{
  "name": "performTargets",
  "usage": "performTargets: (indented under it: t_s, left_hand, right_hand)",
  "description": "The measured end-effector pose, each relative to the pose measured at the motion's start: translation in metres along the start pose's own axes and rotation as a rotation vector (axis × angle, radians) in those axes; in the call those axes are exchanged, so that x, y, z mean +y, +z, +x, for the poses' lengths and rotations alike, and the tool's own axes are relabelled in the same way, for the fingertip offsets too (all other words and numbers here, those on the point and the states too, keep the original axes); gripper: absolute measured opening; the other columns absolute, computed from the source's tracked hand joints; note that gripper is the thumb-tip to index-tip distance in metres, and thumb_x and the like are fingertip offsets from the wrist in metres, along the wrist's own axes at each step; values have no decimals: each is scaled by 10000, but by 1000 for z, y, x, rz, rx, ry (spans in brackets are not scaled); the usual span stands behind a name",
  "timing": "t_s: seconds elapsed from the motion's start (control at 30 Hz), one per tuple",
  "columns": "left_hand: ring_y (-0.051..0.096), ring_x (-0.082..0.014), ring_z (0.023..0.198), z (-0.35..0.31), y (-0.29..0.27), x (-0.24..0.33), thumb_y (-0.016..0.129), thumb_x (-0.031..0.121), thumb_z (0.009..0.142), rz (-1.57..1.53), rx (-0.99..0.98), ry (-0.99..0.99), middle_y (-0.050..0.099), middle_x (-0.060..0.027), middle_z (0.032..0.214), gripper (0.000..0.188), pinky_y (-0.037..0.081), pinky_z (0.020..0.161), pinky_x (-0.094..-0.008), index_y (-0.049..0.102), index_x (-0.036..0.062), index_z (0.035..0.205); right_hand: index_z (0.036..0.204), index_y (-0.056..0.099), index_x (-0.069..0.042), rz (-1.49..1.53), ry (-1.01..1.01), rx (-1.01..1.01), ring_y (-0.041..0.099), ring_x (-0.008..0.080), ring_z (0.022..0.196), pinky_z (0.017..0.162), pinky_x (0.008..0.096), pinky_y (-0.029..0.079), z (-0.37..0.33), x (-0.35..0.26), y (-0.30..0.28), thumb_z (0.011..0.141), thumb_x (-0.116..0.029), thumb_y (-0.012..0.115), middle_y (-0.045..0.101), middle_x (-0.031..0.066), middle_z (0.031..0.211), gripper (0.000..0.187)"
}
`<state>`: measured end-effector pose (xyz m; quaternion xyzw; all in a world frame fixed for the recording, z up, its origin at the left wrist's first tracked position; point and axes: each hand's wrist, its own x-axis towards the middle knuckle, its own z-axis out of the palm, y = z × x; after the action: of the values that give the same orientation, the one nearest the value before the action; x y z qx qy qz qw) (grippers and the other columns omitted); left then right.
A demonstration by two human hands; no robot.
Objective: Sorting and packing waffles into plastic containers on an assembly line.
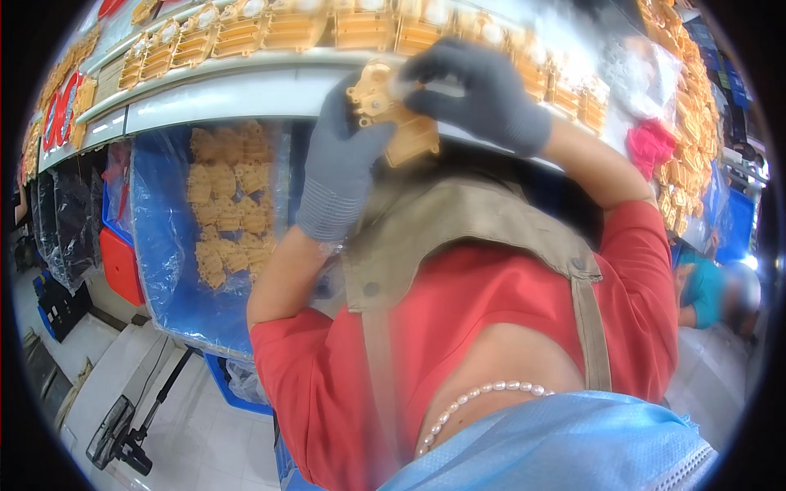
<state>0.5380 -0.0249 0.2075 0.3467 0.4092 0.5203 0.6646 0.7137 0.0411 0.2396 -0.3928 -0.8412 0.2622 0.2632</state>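
Observation:
My left hand (337,164), in a grey glove, grips a yellow-orange moulded housing (415,141) by its left side and holds it up in front of my apron. The housing has round bosses and screw eyes at its upper end and a boxy lower end. My right hand (483,98), also gloved in grey, is curled over the housing's upper right with thumb and fingertips pinched together. A small whitish piece (399,87) shows blurred at those fingertips; its kind cannot be made out.
Similar housings, some with white round pieces, line a pale rail (221,106) beyond my hands. A blue plastic-lined bin (164,270) at left holds more housings. At right lie a heap of yellow parts (696,123) and a pink cloth (651,147). Another person (706,293) is farther right.

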Motion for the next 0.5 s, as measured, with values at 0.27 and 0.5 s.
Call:
performTargets:
  t_s: [0.27,0.5]
  left_hand:
    - [480,-157,1007,0,6,1,562,42,769,144,15,-6,483,-102,1110,529,425,839,-251,345,-7,1249]
    - [481,-154,1004,-1,8,1,562,15,773,127,61,19,488,-98,1102,520,425,838,-245,354,6,1249]
  right_hand:
    - [811,613,-118,-244,-138,19,591,252,704,619,350,473,1,1,1,750,-232,593,603,59,733,131]
    - [805,595,-106,-394,-127,-90,585,268,691,626,367,472,13,-8,-1,763,-210,560,591,75,719,118]
